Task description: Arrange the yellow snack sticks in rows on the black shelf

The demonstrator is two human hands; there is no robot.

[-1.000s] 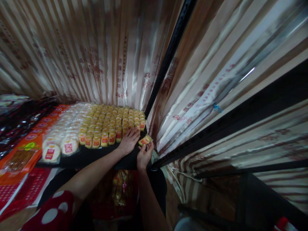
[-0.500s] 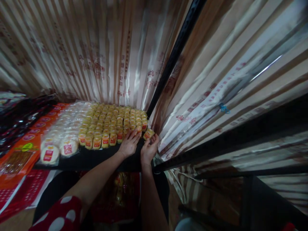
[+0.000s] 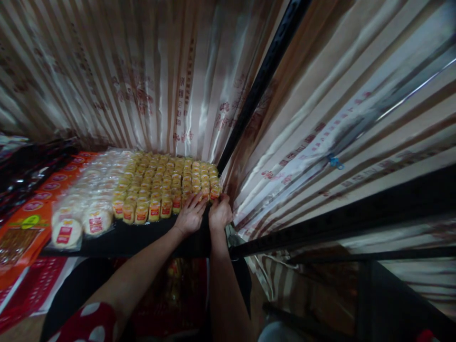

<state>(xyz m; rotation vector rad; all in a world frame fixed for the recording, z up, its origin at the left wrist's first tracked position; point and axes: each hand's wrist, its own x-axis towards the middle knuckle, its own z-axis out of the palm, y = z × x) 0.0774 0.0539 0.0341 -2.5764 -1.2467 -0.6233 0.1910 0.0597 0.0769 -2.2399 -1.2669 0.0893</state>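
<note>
Small yellow wrapped cakes (image 3: 154,209) with red labels stand in close rows on a black shelf (image 3: 142,234). My left hand (image 3: 192,214) lies with its fingers stretched out over the front of the rows, touching cakes near the right end. Beside it, my right hand (image 3: 220,213) pinches a wrapped cake (image 3: 214,192) at the right front corner, up against the row. My thumb and part of that cake are hidden. Left of the yellow rows lie round white wrapped cakes (image 3: 98,221) with red labels.
An orange printed package (image 3: 39,205) and dark shiny packets (image 3: 32,178) lie farther left. Striped curtain-like sheeting (image 3: 153,71) hangs behind the shelf. A black metal post (image 3: 258,80) rises at the shelf's right corner, and a black bar (image 3: 320,209) runs off to the right.
My right hand has moved forward and slightly left, bringing its cake from a tilted position beside the rows to their right front end. My left hand has stayed on the cakes.
</note>
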